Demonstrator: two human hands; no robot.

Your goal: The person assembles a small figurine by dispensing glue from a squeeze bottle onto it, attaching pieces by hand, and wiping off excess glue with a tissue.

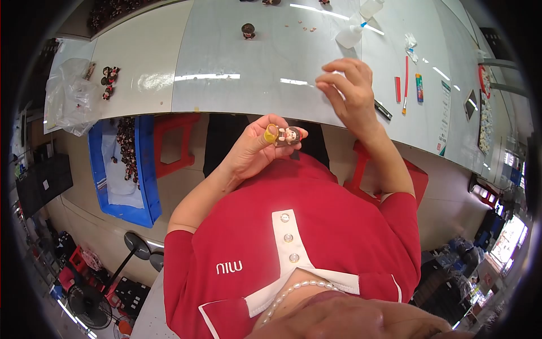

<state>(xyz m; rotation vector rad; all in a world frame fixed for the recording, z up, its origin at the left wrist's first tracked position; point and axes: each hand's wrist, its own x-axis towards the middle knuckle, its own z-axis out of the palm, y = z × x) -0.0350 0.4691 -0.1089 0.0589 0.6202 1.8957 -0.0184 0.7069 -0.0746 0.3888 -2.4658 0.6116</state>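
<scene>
From the head view, the left hand (254,144) with fingers closed around a small figurine (291,135), just before the edge of the table (226,93), the right hand (350,90) half open above it, holding nothing, a white bottle (348,38) beyond.

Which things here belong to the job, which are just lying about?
Job, likely:
figurine, in the left hand
another figurine, on the table
blue crate of small dark pieces

Lying about, seemingly; none in hand:
blue-tipped bottle
red-handled brush
black pen-like item
clear plastic bag
</scene>
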